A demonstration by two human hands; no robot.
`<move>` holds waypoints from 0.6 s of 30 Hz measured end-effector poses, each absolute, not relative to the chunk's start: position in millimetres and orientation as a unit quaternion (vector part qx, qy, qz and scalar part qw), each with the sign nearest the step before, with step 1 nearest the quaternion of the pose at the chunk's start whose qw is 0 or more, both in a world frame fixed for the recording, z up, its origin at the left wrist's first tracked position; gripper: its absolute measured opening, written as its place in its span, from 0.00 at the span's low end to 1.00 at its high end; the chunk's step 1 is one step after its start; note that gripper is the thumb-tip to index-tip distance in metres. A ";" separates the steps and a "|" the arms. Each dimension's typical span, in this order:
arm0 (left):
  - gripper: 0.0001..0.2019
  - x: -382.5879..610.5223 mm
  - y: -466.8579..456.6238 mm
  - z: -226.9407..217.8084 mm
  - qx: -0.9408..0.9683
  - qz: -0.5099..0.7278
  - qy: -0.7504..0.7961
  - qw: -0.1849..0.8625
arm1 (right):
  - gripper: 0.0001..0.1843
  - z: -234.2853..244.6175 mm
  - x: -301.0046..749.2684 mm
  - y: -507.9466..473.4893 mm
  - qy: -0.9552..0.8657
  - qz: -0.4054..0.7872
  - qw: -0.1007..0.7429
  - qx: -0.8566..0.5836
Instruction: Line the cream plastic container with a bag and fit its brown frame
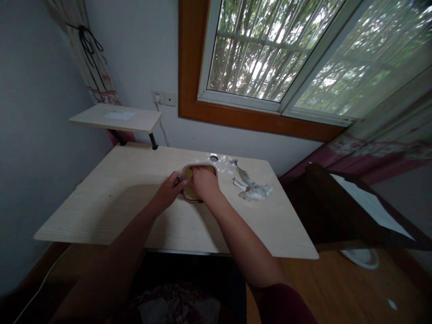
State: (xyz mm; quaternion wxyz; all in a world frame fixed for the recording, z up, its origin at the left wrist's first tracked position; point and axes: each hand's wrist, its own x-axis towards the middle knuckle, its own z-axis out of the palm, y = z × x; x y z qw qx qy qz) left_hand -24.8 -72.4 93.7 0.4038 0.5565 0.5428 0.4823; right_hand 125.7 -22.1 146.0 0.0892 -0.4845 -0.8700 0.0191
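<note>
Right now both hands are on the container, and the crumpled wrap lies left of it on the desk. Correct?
No. The crumpled wrap lies right of the container, not left; the head view shows it. The left hand and right hand are both on the container, on the desk.

— What can't be made out?
— My right hand (204,182) covers most of the container (202,164); its yellow contents are unclear.
— Anything else?
— The crumpled scrap (253,191) is too blurred to identify.
</note>
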 end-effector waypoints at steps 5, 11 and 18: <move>0.15 -25.4 -75.1 95.0 0.554 0.488 0.525 0.423 | 0.19 139.7 125.5 -22.8 -0.871 0.041 0.066 -0.486; 0.15 -21.2 -77.4 94.4 0.526 0.511 0.515 0.443 | 0.21 129.1 118.2 -33.0 -0.890 0.089 -0.021 -0.446; 0.15 -19.6 -79.2 95.5 0.531 0.508 0.507 0.450 | 0.18 108.2 109.6 -21.4 -0.882 0.141 -0.118 -0.433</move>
